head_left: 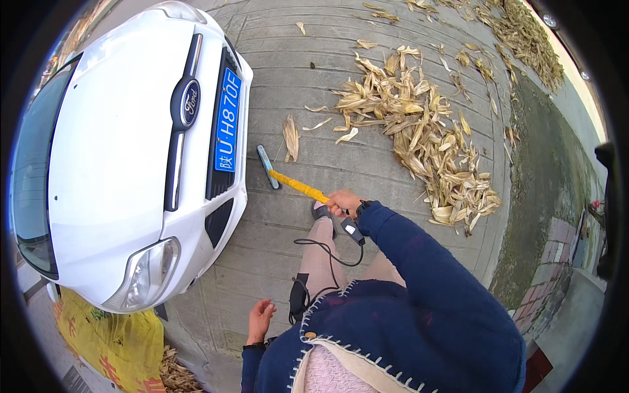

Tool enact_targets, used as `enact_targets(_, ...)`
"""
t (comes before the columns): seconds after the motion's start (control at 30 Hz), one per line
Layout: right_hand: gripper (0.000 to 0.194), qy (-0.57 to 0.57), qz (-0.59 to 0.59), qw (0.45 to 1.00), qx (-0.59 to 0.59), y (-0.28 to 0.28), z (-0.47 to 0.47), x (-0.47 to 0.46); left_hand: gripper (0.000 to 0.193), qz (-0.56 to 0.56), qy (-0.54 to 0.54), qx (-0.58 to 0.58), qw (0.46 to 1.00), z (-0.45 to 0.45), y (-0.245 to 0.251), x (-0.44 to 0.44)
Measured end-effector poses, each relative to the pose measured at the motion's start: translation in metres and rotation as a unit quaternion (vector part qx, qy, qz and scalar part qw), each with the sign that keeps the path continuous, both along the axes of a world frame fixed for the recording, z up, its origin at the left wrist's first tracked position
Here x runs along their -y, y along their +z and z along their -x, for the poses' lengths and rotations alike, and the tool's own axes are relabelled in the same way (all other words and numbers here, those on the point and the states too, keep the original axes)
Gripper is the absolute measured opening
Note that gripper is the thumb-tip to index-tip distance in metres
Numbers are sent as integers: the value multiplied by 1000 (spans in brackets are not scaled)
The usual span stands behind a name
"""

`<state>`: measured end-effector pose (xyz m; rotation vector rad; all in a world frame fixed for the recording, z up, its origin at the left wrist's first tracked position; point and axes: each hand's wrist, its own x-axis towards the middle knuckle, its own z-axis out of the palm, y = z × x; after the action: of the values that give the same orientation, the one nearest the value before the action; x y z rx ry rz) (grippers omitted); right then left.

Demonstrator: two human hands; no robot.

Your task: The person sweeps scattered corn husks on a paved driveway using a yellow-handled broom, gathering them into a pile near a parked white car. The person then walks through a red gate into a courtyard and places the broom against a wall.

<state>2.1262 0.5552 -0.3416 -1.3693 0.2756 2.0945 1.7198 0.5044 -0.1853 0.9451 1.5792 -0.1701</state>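
Observation:
My right hand (344, 202) grips the handle of a rake-like tool. Yellow wrapping covers that handle (300, 185), and its narrow blue-grey crossbar head (268, 167) is over the concrete just off the car's front bumper; I cannot tell whether the head has teeth. Dried corn husks (417, 123) lie in a long heap to the right of the tool, with a single loose husk (291, 137) close to its head. Low at my left side, my left hand (260, 319) holds nothing, its fingers loosely curled and a little apart.
A white Ford car (118, 123) stands at the left. A black cable (339, 260) with a small dark device (353, 230) hangs by my right wrist. More husks (530, 44) lie far right. A yellow printed sheet (118, 344) is at lower left, beside another husk pile (179, 373).

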Motion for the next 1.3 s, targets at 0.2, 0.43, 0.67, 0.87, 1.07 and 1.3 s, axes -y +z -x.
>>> enact_targets(0.2, 18, -110, 21, 986, 124, 14, -96, 13, 28, 8, -39, 43, 998, -15, -2, -71)
enact_targets(0.43, 45, -128, 80, 950, 274, 144, -129, 180, 22, -21, -215, 153, 964, -100, -14, -147)
enact_targets(0.67, 20, -320, 176, 885, 288, 182, -80, 363, 11, -114, -378, 171, 903, -267, -23, -205)
enact_targets(0.87, 15, -519, 296, 758, 262, 151, 3, 424, 23, -186, -553, 95, 807, -407, -12, -207)
enact_targets(1.07, 12, -655, 331, 636, 238, 61, -30, 447, 33, -162, -624, 128, 753, -485, -18, -218)
enact_targets(1.3, 10, -912, 175, 370, 35, -82, -150, 382, 35, -173, -647, 79, 738, -509, -26, -279)
